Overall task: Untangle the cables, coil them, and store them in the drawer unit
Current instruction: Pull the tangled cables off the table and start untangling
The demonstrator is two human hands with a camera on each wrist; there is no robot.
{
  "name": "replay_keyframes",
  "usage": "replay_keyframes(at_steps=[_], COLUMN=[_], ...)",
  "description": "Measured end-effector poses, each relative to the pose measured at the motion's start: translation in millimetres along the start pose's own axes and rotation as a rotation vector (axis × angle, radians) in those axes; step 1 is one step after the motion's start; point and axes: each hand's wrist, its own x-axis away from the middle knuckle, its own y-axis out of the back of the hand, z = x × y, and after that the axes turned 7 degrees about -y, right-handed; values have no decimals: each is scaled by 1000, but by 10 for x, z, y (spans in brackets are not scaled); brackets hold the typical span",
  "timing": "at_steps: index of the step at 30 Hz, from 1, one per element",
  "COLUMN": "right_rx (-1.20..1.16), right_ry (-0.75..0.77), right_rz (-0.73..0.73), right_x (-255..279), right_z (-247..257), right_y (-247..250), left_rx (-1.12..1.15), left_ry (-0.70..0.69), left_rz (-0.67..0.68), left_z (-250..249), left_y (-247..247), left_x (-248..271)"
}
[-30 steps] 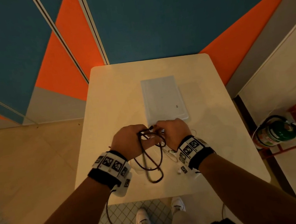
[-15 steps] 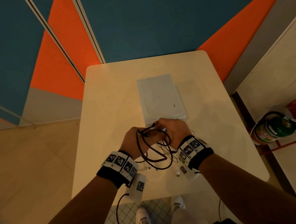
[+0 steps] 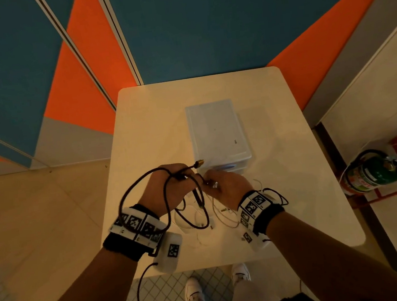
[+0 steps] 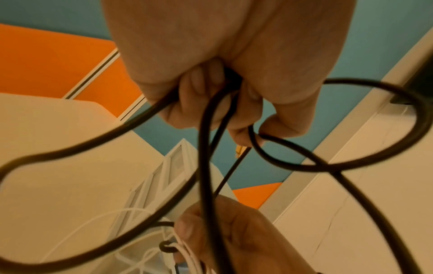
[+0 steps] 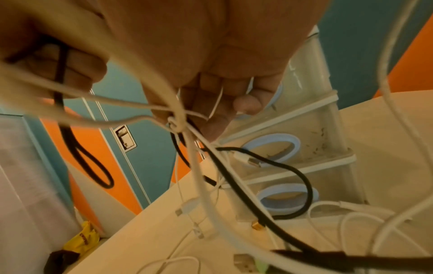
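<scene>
Bare table (image 3: 146, 131) left of the drawer unit (image 3: 214, 129); white cables (image 3: 200, 223) (tangled) clutter its front.

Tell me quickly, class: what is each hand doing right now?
Left hand: grips the black cable, fingers curled round its loops.
Right hand: pinches the white cables at the tangle.

The yellow wrapper (image 5: 82, 237) and fire extinguisher (image 3: 371, 174) bear print too blurred to read.

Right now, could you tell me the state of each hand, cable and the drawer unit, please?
left hand: gripping black cable loops.
right hand: pinching white cables.
black cable: partly looped, still tangled.
white cables: knotted, trailing onto table.
drawer unit: drawers closed.
</scene>
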Motion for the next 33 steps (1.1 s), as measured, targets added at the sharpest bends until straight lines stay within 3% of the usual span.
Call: replay_keyframes(at_steps=[6,13,16,20,24,27,33], right_rx=[-6,171,103,-42,-246,-143,-110], right_ry=[17,-10,-57,-62,-52,-61,-60], right_rz=[84,56,96,37,74,38,-34], right_x=[-30,-78,-71,-63,-68,-51,-72], right_z=[-97,-126,-224,-299,-311,-348,-399], right_y=[6,-189,-235,-198,-136,-108,-165], left_rx=[137,126,98,15,76,154,155], left_ry=[4,-169,-197,-167,-237,-239,-283], left_rz=[-181,9,-33,-59,-150,-220,-142], left_z=[-90,-466,-574,-579,-514,-454,-480], left_y=[248,341,465,673,845,946,1004], left_x=[80,259,289,340,391,403,482])
